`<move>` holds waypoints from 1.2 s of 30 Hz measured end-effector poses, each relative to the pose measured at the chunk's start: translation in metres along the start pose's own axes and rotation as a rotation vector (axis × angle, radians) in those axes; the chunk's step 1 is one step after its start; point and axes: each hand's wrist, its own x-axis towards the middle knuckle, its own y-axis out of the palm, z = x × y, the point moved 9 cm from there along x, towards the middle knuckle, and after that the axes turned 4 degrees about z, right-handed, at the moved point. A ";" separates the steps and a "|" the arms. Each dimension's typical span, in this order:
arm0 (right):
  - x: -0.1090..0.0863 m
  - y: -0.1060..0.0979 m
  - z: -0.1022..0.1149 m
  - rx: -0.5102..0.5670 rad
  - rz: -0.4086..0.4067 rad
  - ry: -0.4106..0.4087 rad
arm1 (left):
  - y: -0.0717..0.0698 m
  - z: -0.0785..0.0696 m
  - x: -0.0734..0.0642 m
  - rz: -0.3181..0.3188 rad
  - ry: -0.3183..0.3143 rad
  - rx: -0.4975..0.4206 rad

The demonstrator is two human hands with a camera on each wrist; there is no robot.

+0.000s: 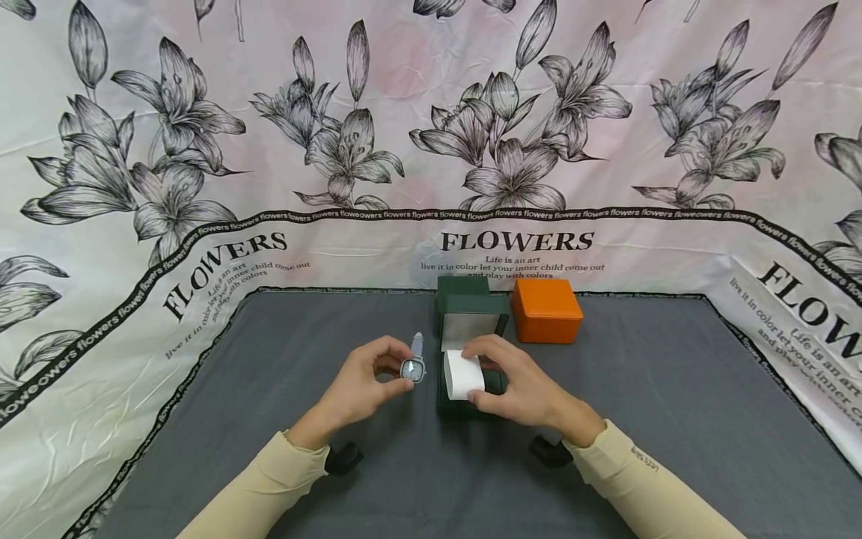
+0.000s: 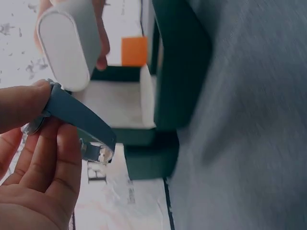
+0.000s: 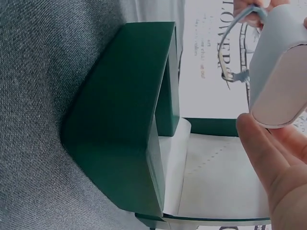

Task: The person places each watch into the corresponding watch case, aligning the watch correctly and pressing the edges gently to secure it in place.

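Note:
My left hand (image 1: 367, 382) pinches a wristwatch (image 1: 413, 369) by its case between thumb and fingers. Its light blue strap (image 2: 79, 112) hangs curved, with the buckle end free in the left wrist view. The right hand (image 1: 521, 385) grips a white watch cushion (image 1: 463, 376), thumb at one side and fingers at the other. Below the cushion stands a dark green watch box (image 3: 115, 115), its lid up and a pale lining (image 3: 220, 177) showing. In the head view the cushion and hand cover part of the box's opening.
An orange box (image 1: 547, 311) stands closed behind and to the right of the green box. Behind the lid sits another dark green piece (image 1: 462, 286). Grey cloth (image 1: 283, 352) covers the table, and a flower-printed sheet (image 1: 377, 247) hangs at the back.

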 end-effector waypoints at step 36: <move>-0.009 -0.016 0.007 0.048 -0.135 0.049 | 0.039 -0.029 0.013 0.161 0.077 -0.313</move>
